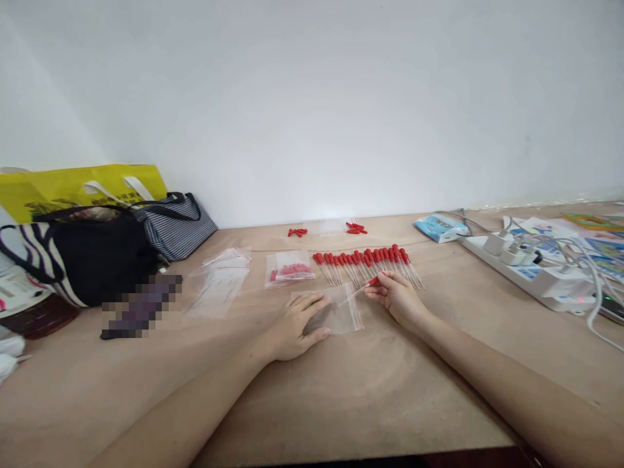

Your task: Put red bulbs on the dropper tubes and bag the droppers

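Observation:
My left hand lies with its fingers apart on a clear zip bag, pressing it to the table. Between thumb and fingers, my right hand pinches a dropper by its red bulb. The dropper's thin clear tube points left, over or at the bag; I cannot tell whether it is inside. Just beyond both hands is a row of droppers with red bulbs facing away from me. Left of that row rests a clear bag of red rubber bulbs.
Flat clear bags lie to the left. By the wall are loose red bulbs and clear tubes. A power strip with cables and a blue tissue pack sit at right. Bags crowd the far left.

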{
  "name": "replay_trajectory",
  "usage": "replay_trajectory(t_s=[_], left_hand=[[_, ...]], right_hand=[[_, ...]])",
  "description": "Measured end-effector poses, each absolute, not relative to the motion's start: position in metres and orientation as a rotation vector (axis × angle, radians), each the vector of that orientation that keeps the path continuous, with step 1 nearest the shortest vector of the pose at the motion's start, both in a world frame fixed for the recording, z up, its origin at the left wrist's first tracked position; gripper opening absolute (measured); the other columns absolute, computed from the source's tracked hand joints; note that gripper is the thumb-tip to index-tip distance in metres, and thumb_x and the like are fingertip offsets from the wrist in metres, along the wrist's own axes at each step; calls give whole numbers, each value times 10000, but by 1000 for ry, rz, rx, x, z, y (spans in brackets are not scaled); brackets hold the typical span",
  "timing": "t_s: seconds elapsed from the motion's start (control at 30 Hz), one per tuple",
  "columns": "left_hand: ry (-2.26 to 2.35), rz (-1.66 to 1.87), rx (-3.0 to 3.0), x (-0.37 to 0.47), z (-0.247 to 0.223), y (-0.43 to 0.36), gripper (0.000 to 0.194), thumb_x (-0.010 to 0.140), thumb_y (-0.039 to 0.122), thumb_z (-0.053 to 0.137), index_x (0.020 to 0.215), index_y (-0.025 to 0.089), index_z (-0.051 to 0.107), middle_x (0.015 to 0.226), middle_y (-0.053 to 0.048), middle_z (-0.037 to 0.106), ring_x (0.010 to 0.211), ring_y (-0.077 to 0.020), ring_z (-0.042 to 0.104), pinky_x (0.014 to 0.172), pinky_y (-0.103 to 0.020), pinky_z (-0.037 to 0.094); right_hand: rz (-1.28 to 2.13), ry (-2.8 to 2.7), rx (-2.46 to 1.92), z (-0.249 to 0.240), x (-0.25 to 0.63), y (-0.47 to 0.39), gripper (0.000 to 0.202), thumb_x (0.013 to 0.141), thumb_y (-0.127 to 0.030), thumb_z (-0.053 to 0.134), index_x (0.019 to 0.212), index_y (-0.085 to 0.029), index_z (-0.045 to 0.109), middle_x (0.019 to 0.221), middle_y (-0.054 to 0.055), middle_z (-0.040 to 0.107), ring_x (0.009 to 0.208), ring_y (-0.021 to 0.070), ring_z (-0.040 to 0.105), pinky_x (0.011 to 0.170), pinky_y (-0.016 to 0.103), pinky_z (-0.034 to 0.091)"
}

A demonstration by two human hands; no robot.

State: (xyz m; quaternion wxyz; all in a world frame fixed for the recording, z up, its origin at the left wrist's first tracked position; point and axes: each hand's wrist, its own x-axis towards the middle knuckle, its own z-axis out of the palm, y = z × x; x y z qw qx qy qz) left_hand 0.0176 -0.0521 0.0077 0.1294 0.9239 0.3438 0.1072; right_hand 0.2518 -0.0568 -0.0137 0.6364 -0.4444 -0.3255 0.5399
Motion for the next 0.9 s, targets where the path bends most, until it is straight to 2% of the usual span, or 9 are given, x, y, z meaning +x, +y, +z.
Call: replay_trajectory(t_s=[0.1, 0.17, 0.27, 0.37, 0.6, 0.77, 0.9], left_hand=[[1021, 334, 2664, 18, 8, -52, 562, 811, 433, 465, 1295, 180, 334, 1322, -90, 392, 1224, -244, 321, 1013, -441, 248], [1039, 351, 2660, 19, 8, -52, 568, 797, 431, 485, 1282, 168, 352, 1314, -92, 403, 1218, -249, 329, 1007, -433, 264], [1051, 366, 2655, 20, 8, -52, 540, 788, 423, 499, 1255, 175, 389, 1304, -87, 417, 1207, -253, 344, 1002, -433, 274], [1071, 363, 2645, 21, 9, -53, 531, 788, 424, 496, 1246, 172, 400, 1299, -90, 423, 1205, -253, 350, 1003, -440, 270], [1082, 411, 2609, 23, 7, -53, 533, 776, 422, 516, 1234, 169, 415, 1280, -102, 446, 1208, -268, 352, 1002, -460, 266], [1074, 391, 2504, 12, 14, -48, 504, 831, 459, 424, 1262, 201, 386, 1309, -75, 417, 1197, -238, 377, 983, -417, 320], [1026, 330, 2513, -2, 17, -45, 449, 838, 422, 434, 1243, 229, 421, 1313, -59, 412, 1200, -217, 375, 994, -395, 312]], right_hand=[[1388, -824, -1035, -13, 248, -61, 210, 655, -271, 624, 744, -196, 449, 673, 19, 619, 621, 138, 618, 619, 283, 503], [1387, -988, -1089, -12, 248, -64, 226, 626, -280, 649, 729, -184, 472, 657, 6, 610, 565, 115, 588, 573, 262, 482], [1230, -1322, -1187, -13, 250, -65, 220, 610, -309, 663, 687, -166, 514, 576, -37, 547, 481, 68, 486, 491, 209, 406], [1057, -1578, -1245, -14, 251, -65, 193, 611, -309, 666, 681, -165, 559, 555, -48, 505, 486, 62, 429, 473, 193, 354], [843, -1857, -1260, -17, 235, -66, 172, 646, -361, 643, 712, -205, 668, 727, -1, 612, 646, 105, 519, 625, 230, 405], [822, -1885, -1328, -19, 237, -62, 180, 703, -350, 588, 759, -214, 692, 698, -2, 621, 625, 112, 524, 612, 236, 408], [791, -1992, -1227, -16, 249, -60, 153, 721, -301, 564, 753, -223, 692, 810, 13, 612, 759, 125, 540, 723, 256, 412]])
